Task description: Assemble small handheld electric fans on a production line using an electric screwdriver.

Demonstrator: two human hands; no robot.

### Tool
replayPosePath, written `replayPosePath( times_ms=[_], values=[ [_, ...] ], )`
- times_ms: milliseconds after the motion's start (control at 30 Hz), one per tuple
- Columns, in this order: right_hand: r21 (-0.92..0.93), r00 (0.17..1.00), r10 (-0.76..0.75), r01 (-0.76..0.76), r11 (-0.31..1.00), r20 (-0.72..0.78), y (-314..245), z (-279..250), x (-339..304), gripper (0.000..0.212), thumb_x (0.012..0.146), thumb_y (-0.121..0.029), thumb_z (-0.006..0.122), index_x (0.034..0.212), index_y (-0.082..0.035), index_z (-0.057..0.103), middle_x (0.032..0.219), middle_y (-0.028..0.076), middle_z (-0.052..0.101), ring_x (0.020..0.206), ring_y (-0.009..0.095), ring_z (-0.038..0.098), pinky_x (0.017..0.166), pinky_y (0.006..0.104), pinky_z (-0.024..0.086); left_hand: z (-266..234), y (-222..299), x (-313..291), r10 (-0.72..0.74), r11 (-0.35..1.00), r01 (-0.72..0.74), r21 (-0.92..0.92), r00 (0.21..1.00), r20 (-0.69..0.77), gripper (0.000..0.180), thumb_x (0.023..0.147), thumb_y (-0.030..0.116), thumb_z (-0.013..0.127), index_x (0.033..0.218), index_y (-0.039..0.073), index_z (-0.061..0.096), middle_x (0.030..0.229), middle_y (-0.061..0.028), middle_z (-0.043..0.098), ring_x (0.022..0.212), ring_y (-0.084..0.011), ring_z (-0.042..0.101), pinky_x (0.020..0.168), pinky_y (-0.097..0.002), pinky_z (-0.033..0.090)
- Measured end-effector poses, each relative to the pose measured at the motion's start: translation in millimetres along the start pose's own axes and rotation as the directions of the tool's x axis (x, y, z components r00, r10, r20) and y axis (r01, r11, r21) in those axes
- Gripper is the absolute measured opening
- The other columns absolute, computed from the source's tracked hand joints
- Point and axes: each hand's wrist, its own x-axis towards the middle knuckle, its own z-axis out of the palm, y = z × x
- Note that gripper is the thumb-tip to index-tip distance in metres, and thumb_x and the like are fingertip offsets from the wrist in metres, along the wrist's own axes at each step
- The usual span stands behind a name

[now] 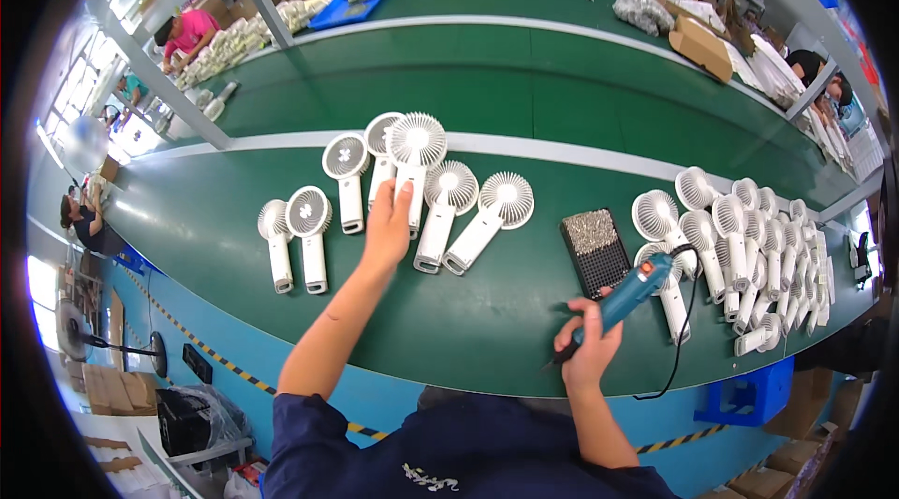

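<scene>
The green desk (487, 321) carries white handheld fans (313, 260) spread loosely near its middle. A black tray (602, 271) of metallic bits (592, 227) sits left of a dense fan cluster (737, 258).

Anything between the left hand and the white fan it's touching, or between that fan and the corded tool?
Nothing visible separates the left hand from the white round-headed handheld fan; fingers touch its handle. Toward the teal corded tool in the right hand, two more white fans lie between on the green table.
</scene>
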Motion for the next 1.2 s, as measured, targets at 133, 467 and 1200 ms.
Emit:
replayPosePath(
  times_ms=[133, 467, 1200],
  values=[
    [-0.023, 0.979, -0.016, 0.021, 1.000, 0.203, 0, 40, 9, 0.040, 0.096, -0.012, 0.053, 0.128, 0.001, 0.033, 0.133, 0.023, 0.053, 0.056, 0.017, 0.061, 0.040, 0.0243, 0.044, 12, -23, 1, -0.142, 0.978, 0.152, -0.140, 0.987, 0.077, 0.033, 0.103, 0.032, 0.046, 0.110, 0.001, 0.057, 0.094, -0.0022, 0.061, 0.084, -0.0071, 0.054, 0.077, -0.0237, 0.044],
    [-0.168, 0.892, 0.173, -0.111, 0.980, 0.419, 9, 61, 45, 0.043, 0.095, -0.015, 0.058, 0.131, 0.000, 0.041, 0.140, 0.011, 0.050, 0.065, 0.015, 0.065, 0.041, 0.0229, 0.045, 45, -2, -35, -0.244, 0.917, 0.278, -0.285, 0.958, 0.149, 0.037, 0.104, 0.031, 0.044, 0.112, -0.004, 0.053, 0.096, -0.0074, 0.063, 0.084, -0.0104, 0.059, 0.074, -0.0255, 0.049],
    [-0.164, 0.894, 0.254, -0.207, 0.965, 0.369, 10, 46, 38, 0.037, 0.095, -0.016, 0.059, 0.129, -0.005, 0.047, 0.118, 0.007, 0.061, 0.061, 0.010, 0.061, 0.040, 0.0221, 0.042, 2, 46, -66, -0.033, 0.802, -0.052, 0.595, 0.991, 0.131, 0.041, 0.088, 0.012, 0.065, 0.123, -0.001, 0.048, 0.103, -0.0163, 0.056, 0.082, -0.0263, 0.061, 0.072, -0.0359, 0.049]
  ],
)
